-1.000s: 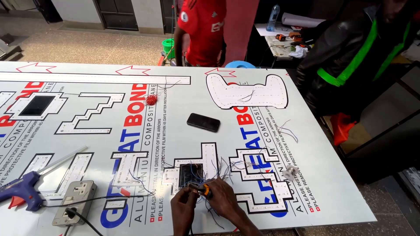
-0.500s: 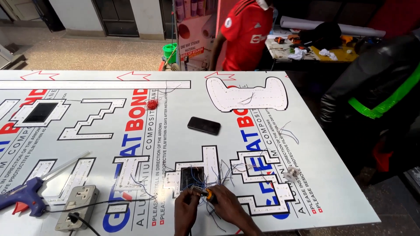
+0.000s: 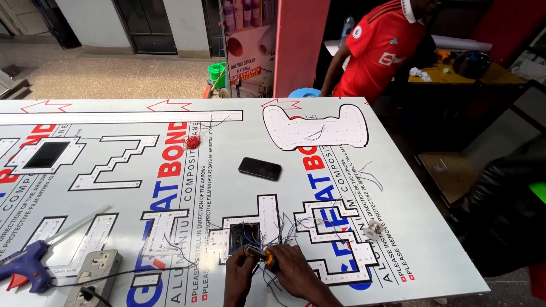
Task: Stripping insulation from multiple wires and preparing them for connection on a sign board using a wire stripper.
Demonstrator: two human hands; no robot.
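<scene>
Item: wiring step, near edge of the panel [image 3: 398, 170]. Our left hand [image 3: 239, 273] pinches thin wires [image 3: 284, 227]; our right hand [image 3: 293, 267] grips an orange-handled tool [image 3: 267, 258]. Steady fine joining seems needed next.

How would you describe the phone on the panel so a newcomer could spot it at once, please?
Start with the big white panel covered in cut-out shapes. Near its middle, beyond the hands, lies the phone: a flat black rectangle, screen dark. Unlike the white cut-outs around it, it is solid, glossy and loose on top.
</scene>
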